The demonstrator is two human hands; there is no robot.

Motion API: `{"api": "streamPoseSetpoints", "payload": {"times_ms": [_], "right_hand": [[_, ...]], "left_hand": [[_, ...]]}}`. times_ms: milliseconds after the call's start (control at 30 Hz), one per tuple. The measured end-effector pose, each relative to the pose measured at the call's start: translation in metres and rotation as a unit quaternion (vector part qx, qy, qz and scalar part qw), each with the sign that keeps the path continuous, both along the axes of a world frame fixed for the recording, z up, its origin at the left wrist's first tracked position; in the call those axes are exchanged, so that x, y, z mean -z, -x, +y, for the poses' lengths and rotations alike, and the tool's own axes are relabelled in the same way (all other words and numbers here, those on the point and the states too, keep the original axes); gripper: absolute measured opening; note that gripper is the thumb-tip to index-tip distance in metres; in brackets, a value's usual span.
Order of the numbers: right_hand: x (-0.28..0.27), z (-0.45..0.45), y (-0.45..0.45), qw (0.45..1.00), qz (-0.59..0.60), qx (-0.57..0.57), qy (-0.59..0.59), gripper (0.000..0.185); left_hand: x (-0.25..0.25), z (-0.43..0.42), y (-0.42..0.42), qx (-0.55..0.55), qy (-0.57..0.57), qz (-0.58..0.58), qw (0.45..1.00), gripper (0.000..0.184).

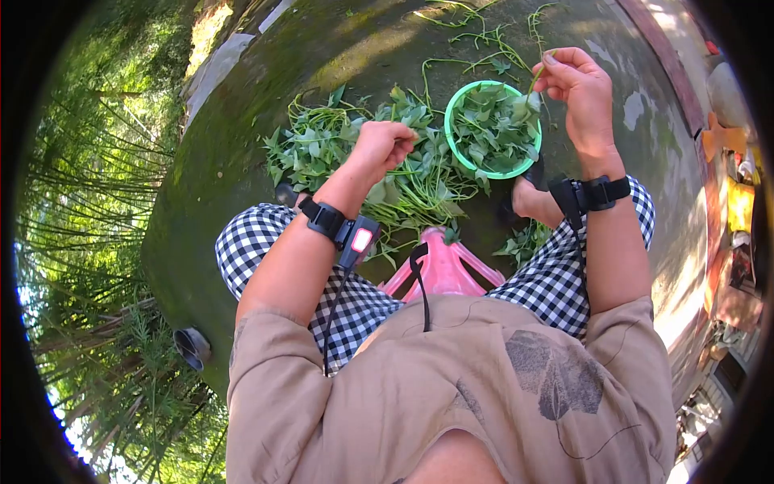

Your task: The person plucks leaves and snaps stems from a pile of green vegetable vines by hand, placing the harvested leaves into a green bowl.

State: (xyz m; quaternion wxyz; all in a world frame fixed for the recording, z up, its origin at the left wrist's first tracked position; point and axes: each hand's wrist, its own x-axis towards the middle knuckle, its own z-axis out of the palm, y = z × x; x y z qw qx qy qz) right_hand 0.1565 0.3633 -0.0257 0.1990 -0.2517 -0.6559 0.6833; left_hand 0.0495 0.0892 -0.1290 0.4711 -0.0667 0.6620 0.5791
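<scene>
Over the right side of the leaf heap, my left hand (380, 148) is closed, thumb and fingers pressed together. What it pinches, if anything, is too small to make out. My right hand (577, 95) is raised beside the far right rim of a round green basket (449, 129) and pinches a thin leafy stem (534, 81) between thumb and fingers. Picked green leaves (492, 129) fill much of the basket. A large heap of leafy stems (314, 145) lies on the ground left of it, partly hidden by my left hand and forearm.
Long stripped-looking vines (484, 36) trail on the mossy concrete ground (242, 121) beyond the basket. A pink plastic stool (443, 270) stands between my knees. Loose leaves (528, 242) lie near my right foot. Trees edge the left; assorted items line the right.
</scene>
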Motion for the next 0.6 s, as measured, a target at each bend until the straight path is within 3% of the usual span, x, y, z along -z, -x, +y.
{"api": "streamPoseSetpoints", "payload": {"times_ms": [267,600], "right_hand": [[0.006,0.006,-0.007,0.999,-0.011,0.024,-0.021,0.008],[0.012,0.013,-0.01,0.996,-0.017,0.036,-0.076,0.007]], "left_hand": [[-0.008,0.093,-0.022,0.042,-0.252,-0.135,0.957,0.017],[0.016,0.118,-0.026,0.126,-0.193,-0.061,0.971,0.024]]}}
